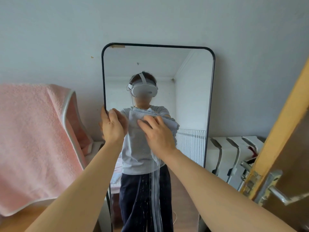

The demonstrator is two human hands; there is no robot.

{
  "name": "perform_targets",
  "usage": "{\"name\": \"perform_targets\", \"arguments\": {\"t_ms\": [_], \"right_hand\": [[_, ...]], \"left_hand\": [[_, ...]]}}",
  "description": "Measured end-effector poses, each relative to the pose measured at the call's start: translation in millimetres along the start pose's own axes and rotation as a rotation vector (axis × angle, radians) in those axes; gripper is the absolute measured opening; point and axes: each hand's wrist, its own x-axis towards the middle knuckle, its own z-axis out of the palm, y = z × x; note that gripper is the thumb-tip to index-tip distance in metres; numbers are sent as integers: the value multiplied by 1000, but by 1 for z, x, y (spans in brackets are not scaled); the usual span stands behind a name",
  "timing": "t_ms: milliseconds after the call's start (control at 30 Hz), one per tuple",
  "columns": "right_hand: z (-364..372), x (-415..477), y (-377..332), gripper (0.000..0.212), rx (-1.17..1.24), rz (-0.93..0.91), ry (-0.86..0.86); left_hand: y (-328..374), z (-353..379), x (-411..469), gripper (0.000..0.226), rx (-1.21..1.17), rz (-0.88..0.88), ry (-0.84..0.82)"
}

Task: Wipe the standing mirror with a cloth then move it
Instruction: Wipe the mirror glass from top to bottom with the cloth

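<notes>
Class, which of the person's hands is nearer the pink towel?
Left. The left hand grips the mirror frame edge beside the pink towel; the right hand presses the cloth mid-glass.

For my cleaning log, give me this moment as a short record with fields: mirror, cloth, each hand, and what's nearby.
mirror: black-framed mirror upright against the wall
cloth: pale cloth pressed on the glass
left hand: left hand grips the frame's left edge
right hand: right hand flat on the cloth
glass: wet streaks below the cloth
nearby: pink towel left; radiator and door right
</notes>
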Motion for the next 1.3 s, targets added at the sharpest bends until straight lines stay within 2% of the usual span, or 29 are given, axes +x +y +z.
{"name": "perform_targets", "arguments": {"t_ms": [233,367,567,667,733,833,1300], "right_hand": [[-17,-19,36,37,-16,153,58],[-26,-33,61,26,-56,232,154],[-41,-56,93,31,-37,490,242],[-41,-57,91,33,7,658,272],[-37,-52,82,33,18,699,302],[-27,-41,60,33,16,663,291],[33,10,-37,29,150,245,173]], "left_hand": [[-9,1,6,53,55,-7,38],[-10,1,7,53,53,-4,53],[-7,1,4,52,55,-3,51],[-6,0,3,52,54,-13,40],[-5,-1,1,52,53,-12,32],[-4,-2,1,52,55,0,19],[0,-21,-20,47,-3,12,-122]]}}
